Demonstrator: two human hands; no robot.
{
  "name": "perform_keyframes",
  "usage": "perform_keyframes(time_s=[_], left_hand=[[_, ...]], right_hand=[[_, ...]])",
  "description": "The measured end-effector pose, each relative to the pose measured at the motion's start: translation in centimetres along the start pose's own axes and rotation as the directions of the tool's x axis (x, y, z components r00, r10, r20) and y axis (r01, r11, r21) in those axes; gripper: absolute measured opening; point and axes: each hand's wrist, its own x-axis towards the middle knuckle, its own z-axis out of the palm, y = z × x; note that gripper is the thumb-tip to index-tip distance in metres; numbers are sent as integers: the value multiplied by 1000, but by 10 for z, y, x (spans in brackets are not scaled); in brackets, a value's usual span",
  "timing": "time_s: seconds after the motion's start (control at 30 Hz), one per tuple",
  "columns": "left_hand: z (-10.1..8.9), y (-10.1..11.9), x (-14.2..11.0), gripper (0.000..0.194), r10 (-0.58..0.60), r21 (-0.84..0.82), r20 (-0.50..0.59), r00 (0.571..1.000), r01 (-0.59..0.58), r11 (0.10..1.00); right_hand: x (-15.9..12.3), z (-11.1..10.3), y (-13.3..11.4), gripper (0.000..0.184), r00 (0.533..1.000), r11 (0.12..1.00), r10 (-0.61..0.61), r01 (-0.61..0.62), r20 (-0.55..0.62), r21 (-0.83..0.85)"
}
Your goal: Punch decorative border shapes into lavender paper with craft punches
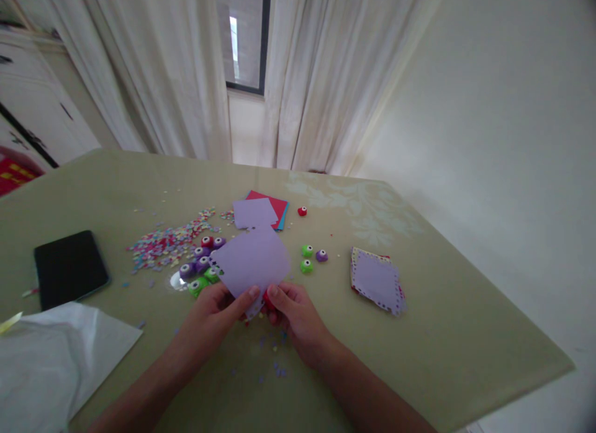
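My left hand (218, 309) pinches the near edge of a lilac paper sheet (254, 259), thumb on top. My right hand (293, 312) is closed around a small red paper punch (267, 301) that grips the same edge of the sheet. Tiny lilac paper bits (274, 358) lie on the table just below my hands. A cluster of purple, green and red punches (202, 265) sits to the left of the sheet, partly hidden by it.
A olive-green table (442, 321) holds a heap of confetti (167, 241), a black phone (69, 265), white cloth (51, 358), a stack of coloured paper (261, 211), a punched paper pile (378, 279), and loose punches (310, 256), one red (302, 211).
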Motion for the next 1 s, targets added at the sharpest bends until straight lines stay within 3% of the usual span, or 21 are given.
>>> perform_keyframes(time_s=[1.0], left_hand=[[-2,-5,0,45,8,-7,8,1000,-8,1000]], right_hand=[[1,0,1,67,1000,1000,2,-2,1,-10]])
